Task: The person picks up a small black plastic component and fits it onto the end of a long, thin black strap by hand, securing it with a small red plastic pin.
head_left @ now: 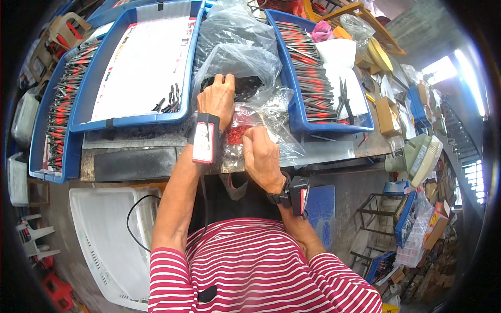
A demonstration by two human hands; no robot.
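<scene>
My left hand is at the mouth of a clear plastic bag holding dark parts. Its fingers are curled and pressed together, and whatever they grip is hidden. Nearer to me, my right hand is beside a second clear bag with small red pieces in it. The thumb and fingers of this hand are pinched together; I cannot make out what is between them. Each wrist wears a strapped device.
Left of the bags, a blue tray has white paper and a few black-tipped pieces. Another blue tray on the right holds many red-and-black slender pieces and pliers. A third tray stands far left. Below is a white basket.
</scene>
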